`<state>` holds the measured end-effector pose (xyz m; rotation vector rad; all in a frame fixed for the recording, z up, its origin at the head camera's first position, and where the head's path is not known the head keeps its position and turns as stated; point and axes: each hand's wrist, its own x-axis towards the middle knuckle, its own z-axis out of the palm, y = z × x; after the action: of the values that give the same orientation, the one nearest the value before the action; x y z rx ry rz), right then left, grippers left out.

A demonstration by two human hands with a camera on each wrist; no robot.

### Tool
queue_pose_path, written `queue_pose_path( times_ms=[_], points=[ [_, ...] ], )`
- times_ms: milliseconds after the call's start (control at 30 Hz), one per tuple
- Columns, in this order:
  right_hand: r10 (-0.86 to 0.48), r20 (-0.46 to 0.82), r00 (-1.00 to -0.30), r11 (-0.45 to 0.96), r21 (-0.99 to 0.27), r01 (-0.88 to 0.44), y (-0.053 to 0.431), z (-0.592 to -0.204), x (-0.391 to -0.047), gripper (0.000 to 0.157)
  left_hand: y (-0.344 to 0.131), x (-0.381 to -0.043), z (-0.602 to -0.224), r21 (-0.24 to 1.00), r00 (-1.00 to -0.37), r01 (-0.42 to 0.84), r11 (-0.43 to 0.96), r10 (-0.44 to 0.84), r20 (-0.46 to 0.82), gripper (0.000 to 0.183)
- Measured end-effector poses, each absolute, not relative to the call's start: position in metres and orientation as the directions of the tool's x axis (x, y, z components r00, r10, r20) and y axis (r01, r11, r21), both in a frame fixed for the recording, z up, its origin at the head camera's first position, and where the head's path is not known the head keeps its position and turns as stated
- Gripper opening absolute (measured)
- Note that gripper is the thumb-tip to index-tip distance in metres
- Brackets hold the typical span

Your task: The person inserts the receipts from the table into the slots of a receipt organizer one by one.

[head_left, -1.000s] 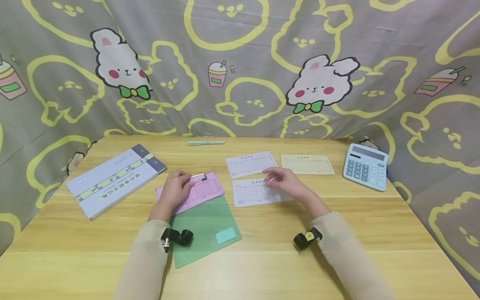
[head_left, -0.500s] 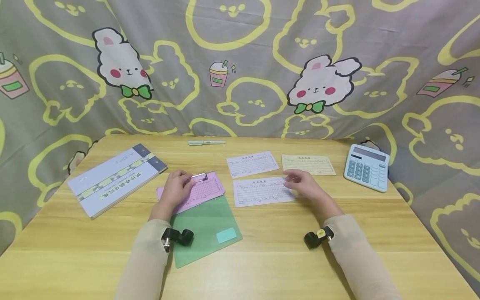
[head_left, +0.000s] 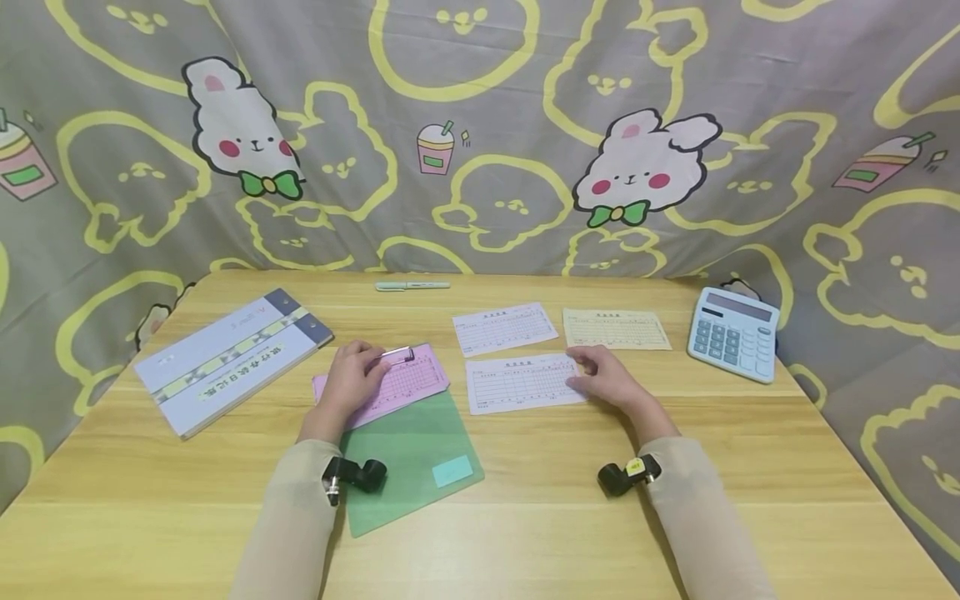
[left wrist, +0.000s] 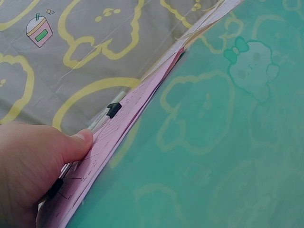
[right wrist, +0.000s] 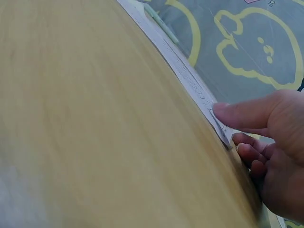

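My left hand point(head_left: 351, 382) grips the clip end of a green clipboard point(head_left: 401, 467), its thumb across the metal clip point(head_left: 397, 356). Pink printed slips point(head_left: 416, 377) lie under that clip. The left wrist view shows the thumb point(left wrist: 78, 145) pressed over the clip bar, with the other fingers hidden. My right hand point(head_left: 609, 379) is at the right edge of the nearer white printed slip point(head_left: 521, 390). Its thumb and index finger are apart at that edge. In the right wrist view the thumb point(right wrist: 242, 114) lies over the slip's end, and the other fingers bend beside it.
A second white slip point(head_left: 502, 327) and a cream slip point(head_left: 617, 330) lie farther back. A blue calculator point(head_left: 731, 337) stands at the right. At the left is a banded journal point(head_left: 232, 362), with a pale green pen point(head_left: 412, 286) at the table's back edge.
My right hand has moved right across the nearer white slip to its right edge, and its thumb and index finger have spread apart. The left hand stays on the clipboard.
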<state>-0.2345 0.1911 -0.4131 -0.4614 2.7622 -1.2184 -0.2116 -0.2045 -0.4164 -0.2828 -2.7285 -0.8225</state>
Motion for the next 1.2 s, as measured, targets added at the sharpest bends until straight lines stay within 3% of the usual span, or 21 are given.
queue_pose_path(
  times_ms=[500,900,1200],
  points=[
    [-0.334,0.055,-0.941,0.678,-0.680,-0.280,0.1894,-0.4113,-0.2334,0.047,-0.2036,-0.2108,-0.4159,0.539,-0.949,0.249,0.805,0.092,0.302,0.033],
    [-0.294,0.067,-0.953,0.648,-0.719,-0.251,0.1872,-0.4136,-0.2269,0.046,-0.2030,-0.2116,-0.4157,0.550,-0.954,0.239,0.800,0.089,0.286,0.034],
    [-0.273,0.100,-0.957,0.622,-0.740,-0.254,0.1874,-0.4155,-0.2259,0.033,-0.2036,-0.2121,-0.4166,0.553,-0.954,0.237,0.798,0.085,0.287,0.033]
  ],
)
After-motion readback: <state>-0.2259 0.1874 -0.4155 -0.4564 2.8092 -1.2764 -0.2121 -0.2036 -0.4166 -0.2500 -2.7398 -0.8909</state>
